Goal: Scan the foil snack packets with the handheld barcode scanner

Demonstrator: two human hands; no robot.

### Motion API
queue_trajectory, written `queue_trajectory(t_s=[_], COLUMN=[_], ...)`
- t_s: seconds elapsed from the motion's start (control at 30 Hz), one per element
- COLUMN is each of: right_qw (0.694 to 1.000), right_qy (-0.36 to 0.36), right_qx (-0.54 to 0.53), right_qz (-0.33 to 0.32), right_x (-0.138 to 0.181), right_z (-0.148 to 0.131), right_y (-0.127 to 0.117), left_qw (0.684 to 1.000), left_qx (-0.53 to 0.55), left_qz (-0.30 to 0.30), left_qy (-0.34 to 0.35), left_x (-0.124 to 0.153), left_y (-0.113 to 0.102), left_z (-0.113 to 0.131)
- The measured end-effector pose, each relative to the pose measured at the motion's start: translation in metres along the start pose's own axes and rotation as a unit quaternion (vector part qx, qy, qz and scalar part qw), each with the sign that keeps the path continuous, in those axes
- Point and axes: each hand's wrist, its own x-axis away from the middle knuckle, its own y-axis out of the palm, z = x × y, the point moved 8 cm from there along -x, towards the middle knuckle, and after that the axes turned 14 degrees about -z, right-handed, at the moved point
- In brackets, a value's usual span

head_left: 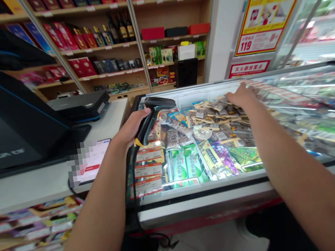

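Observation:
My left hand (134,126) is closed round the handle of a black barcode scanner (150,117) with yellow trim. The scanner is held above the left end of a chest freezer (204,206), and its cable hangs down the front. My right hand (241,94) reaches over the far side of a pile of brown packets with sticks (222,111). Its thumb and a forefinger show apart; the other fingers are partly hidden. Whether it touches a packet, I cannot tell. Green ice-cream packets (186,164) and a yellow packet (212,158) lie nearer me in the freezer.
A sliding glass lid (317,99) covers the freezer's right part. On the counter (52,180) at left stand a dark checkout terminal (10,107) and a scale (81,105), with a phone (97,163) lying nearby. Shelves (99,47) of boxes and bottles stand behind.

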Motion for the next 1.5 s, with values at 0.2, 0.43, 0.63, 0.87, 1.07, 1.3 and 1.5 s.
queue_trajectory(t_s=[0.2, 0.43, 0.63, 0.87, 1.07, 1.3, 1.5], right_qw=[0.968, 0.806, 0.789, 0.766, 0.850, 0.870, 0.820], right_qy=[-0.219, -0.533, -0.541, -0.529, -0.419, -0.372, -0.278], right_qx=[0.077, 0.080, 0.149, 0.166, 0.138, -0.010, -0.314], right_qz=[0.099, -0.244, -0.252, -0.326, -0.288, -0.323, -0.389], right_x=[0.060, 0.187, 0.206, 0.192, 0.192, 0.186, 0.146], right_z=[-0.087, -0.197, -0.202, -0.173, -0.158, -0.154, -0.135], right_y=[0.012, 0.171, 0.210, 0.192, 0.192, 0.195, 0.177], left_qw=[0.999, 0.990, 0.993, 0.994, 0.996, 0.997, 0.998], left_qx=[0.029, 0.053, 0.032, 0.018, 0.013, 0.002, -0.005], left_qz=[0.040, 0.124, 0.110, 0.105, 0.087, 0.075, 0.056], left_qy=[0.006, 0.035, 0.038, 0.039, 0.024, 0.027, 0.028], left_x=[0.003, 0.007, -0.001, -0.001, -0.001, -0.002, -0.002], left_y=[-0.015, -0.037, -0.048, -0.039, -0.028, -0.028, -0.019], left_z=[-0.001, -0.006, -0.023, -0.018, -0.015, -0.019, -0.014])
